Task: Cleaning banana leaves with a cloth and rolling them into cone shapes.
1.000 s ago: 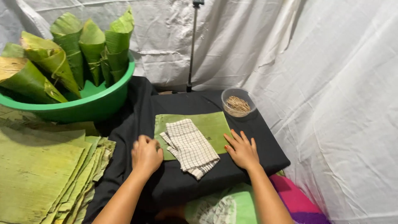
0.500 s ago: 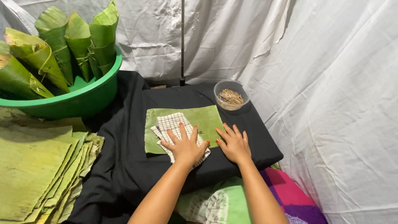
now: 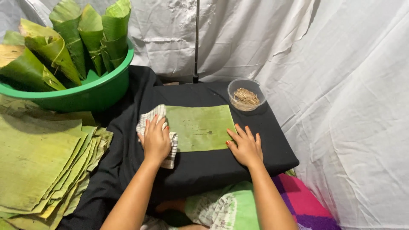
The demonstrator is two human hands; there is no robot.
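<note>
Cloth point(image 3: 158, 132), a checked white-and-grey rag, now sits at the left end of the banana leaf point(image 3: 200, 127), where half a second ago it lay nearer the leaf's middle. The left hand point(image 3: 156, 138) presses flat on it, fingers spread, its grip open and bearing down rather than clamped around the fabric. That sideways shift across the leaf reads as a wiping stroke, and most of the green surface is now bare. The right hand point(image 3: 246, 147) lies palm down at the leaf's lower right corner, fingers apart, touching its edge and pinning it to the black-draped bench point(image 3: 213, 164); it has hardly moved. A clear bowl of thin sticks point(image 3: 246, 94) stands just beyond the leaf's far right corner. To the left, a stack of flat leaves point(image 3: 40, 162) lies beside the bench, and a green basin point(image 3: 81, 96) holds rolled leaf cones point(image 3: 68, 38).
</note>
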